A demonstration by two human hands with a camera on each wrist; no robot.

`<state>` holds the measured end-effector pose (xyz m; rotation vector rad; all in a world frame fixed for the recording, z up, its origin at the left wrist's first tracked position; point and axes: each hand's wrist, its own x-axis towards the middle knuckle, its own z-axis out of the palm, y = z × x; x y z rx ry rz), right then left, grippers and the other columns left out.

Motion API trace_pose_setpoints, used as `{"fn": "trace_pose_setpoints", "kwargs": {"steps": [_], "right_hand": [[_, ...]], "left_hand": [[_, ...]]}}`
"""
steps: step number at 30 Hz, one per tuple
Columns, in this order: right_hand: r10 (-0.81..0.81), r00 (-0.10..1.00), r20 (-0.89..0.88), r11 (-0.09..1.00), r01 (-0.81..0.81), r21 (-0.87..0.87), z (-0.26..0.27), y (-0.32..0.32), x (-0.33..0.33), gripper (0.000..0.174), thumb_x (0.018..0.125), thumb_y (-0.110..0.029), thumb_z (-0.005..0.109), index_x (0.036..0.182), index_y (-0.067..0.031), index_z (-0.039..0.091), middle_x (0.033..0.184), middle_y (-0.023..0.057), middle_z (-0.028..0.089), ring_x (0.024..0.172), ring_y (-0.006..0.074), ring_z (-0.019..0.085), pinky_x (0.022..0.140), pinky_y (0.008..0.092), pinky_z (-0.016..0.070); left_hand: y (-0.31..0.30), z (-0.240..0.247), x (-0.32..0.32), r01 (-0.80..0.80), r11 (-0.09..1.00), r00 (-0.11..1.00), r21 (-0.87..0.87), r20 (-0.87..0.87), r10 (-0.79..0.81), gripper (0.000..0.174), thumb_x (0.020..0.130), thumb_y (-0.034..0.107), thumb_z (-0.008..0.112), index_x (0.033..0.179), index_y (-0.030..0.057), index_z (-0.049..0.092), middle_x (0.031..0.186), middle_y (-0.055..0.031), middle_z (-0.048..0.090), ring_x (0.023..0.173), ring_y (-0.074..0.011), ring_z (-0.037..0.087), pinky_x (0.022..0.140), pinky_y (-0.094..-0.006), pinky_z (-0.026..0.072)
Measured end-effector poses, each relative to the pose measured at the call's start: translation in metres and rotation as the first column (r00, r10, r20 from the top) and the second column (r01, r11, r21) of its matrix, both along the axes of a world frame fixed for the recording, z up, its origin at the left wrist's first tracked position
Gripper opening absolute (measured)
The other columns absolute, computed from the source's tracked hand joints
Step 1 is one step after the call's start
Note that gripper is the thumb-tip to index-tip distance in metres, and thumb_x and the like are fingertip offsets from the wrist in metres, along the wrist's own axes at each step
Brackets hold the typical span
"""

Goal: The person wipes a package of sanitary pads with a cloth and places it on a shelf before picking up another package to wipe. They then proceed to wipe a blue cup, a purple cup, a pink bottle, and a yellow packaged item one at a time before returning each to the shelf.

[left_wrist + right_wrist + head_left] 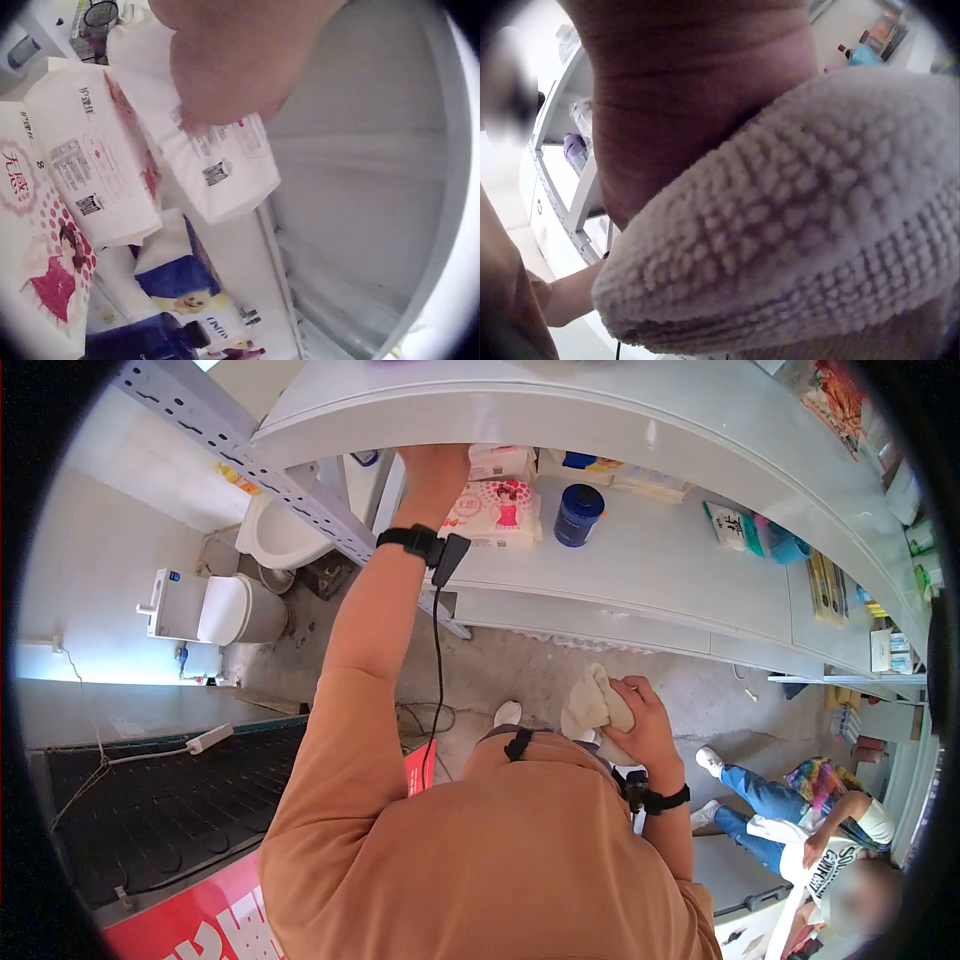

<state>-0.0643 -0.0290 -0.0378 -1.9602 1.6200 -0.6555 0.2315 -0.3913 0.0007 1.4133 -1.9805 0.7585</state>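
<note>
While right hand (645, 728) grips one cloth (590, 703), left hand (232, 64) touches one packet (225, 180), grip unclear.

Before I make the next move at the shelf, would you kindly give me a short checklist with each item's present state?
1. Cloth held in the right hand: ok.
2. Left hand at the white packages: ok.
3. Left hand's grip secure: cannot tell, its fingertips are mostly hidden.
4. Packages squarely aligned: not ok, the left wrist view shows them at differing angles.
5. Blue container standing upright: ok.
6. Wrist cable clear of the blue container: ok, it hangs to one side.
</note>
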Motion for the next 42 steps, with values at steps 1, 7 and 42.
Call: {"fn": "trace_pose_setpoints", "kwargs": {"steps": [1,7,42], "right_hand": [[-0.001,1.0,-0.001,1.0,0.001,0.002,0.0,0.0,0.0,0.066,0.059,-0.015,0.08,0.123,-0.0117,0.06,0.116,0.0125,0.055,0.099,0.0355,0.059,0.086,0.0427,0.0493],[-0.031,0.996,0.079,0.999,0.029,0.031,-0.005,0.0,0.007,0.064,0.061,-0.014,0.08,0.121,-0.0089,0.06,0.114,0.0137,0.056,0.1,0.0366,0.059,0.086,0.0417,0.0503],[-0.058,0.995,0.086,0.998,0.054,0.042,-0.012,0.019,-0.01,0.061,0.063,-0.014,0.078,0.121,-0.0065,0.059,0.113,0.0164,0.056,0.1,0.0379,0.059,0.085,0.042,0.0502]], "left_hand": [[0.008,0.004,0.001,0.001,1.0,1.0,0.002,-0.001,-0.001,0.029,0.082,0.023,0.064,0.11,0.0164,0.069,0.119,-0.0107,0.06,0.118,-0.0326,0.051,0.092,-0.0586,0.0358],[0.096,0.028,0.009,0.199,0.979,0.96,-0.051,-0.193,-0.205,0.041,0.081,0.014,0.061,0.119,0.0274,0.065,0.126,-0.0068,0.059,0.12,-0.0304,0.05,0.098,-0.0584,0.0289],[0.077,-0.05,0.013,0.221,0.954,0.971,0.204,-0.142,-0.195,0.059,0.084,0.007,0.059,0.135,0.037,0.053,0.139,0.004,0.052,0.133,-0.0278,0.043,0.104,-0.0602,0.0249]]}}
